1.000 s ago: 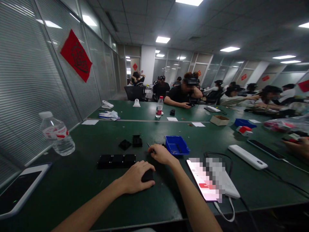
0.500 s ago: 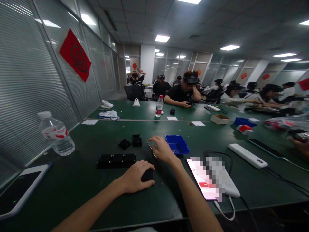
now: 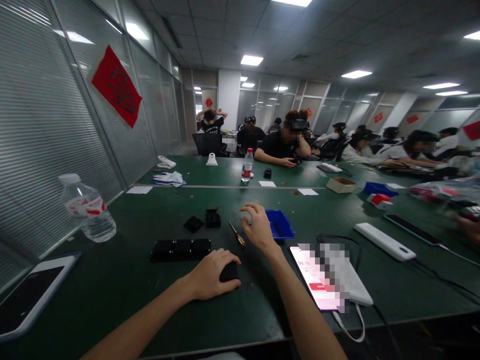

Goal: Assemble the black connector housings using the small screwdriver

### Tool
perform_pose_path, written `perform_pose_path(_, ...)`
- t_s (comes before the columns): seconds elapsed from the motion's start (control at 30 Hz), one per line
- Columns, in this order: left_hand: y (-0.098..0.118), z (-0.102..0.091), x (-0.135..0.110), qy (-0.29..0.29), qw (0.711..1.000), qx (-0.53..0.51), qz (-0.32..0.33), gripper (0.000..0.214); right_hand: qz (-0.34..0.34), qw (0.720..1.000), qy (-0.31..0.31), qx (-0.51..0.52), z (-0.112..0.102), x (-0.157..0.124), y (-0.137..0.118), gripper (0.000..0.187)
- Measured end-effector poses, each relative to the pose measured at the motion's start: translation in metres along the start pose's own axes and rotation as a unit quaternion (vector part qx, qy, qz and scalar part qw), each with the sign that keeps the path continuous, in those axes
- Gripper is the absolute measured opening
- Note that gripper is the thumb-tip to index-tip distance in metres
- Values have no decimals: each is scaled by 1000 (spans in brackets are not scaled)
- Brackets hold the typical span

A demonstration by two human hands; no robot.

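My left hand (image 3: pixel 212 274) lies over a small black block (image 3: pixel 229 271), its fingers and thumb closed round the sides; much of the block is covered. To the right and farther out, my right hand (image 3: pixel 258 226) curls its fingers round a small pale, roundish thing (image 3: pixel 245 218), too blurred to name. Just left of that hand, a thin screwdriver (image 3: pixel 237 234) with a yellowish handle lies on the table. The blue tray (image 3: pixel 287 231) beside the right hand holds small dark parts. A row of glossy black blocks (image 3: pixel 181 249) sits left of my left hand.
Two black pieces, a flat one (image 3: pixel 194 223) and an open one (image 3: pixel 213 218), lie beyond the row. At left are a large water bottle (image 3: pixel 90 210) and a phone (image 3: pixel 33 295). A lit phone (image 3: pixel 315 285) with cables lies right. A co-worker (image 3: pixel 281 145) sits opposite.
My right hand has shifted right, away from the screwdriver, uncovering it and hiding the tray's left side. The pale thing now shows at its fingers. My left hand stays put.
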State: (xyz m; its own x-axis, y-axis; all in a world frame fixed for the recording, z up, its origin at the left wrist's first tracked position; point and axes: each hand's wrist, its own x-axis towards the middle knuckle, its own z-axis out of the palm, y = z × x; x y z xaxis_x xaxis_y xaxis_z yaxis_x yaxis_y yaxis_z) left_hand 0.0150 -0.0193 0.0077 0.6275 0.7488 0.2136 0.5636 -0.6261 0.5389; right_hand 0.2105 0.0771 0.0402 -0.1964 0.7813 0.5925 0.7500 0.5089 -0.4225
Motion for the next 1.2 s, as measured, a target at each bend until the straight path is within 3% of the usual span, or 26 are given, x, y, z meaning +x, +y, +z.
perform_pose_path(0.23,3,-2,1,-9,1000,4,-11,37,72,996,56,-21,-6,2,10,42)
perform_pose_path(0.4,1,-1,1,-10,1000,6,-11,38,135,987,63,-61,-14,3,17,44)
perform_pose_path(0.73,1,0,2,-12,1000,0,-16,42,307,926,-101,-196,-30,3,21,38)
perform_pose_path(1.2,0,-2,1,-8,1000,-6,-18,45,340,897,-206,-192,-36,2,33,42)
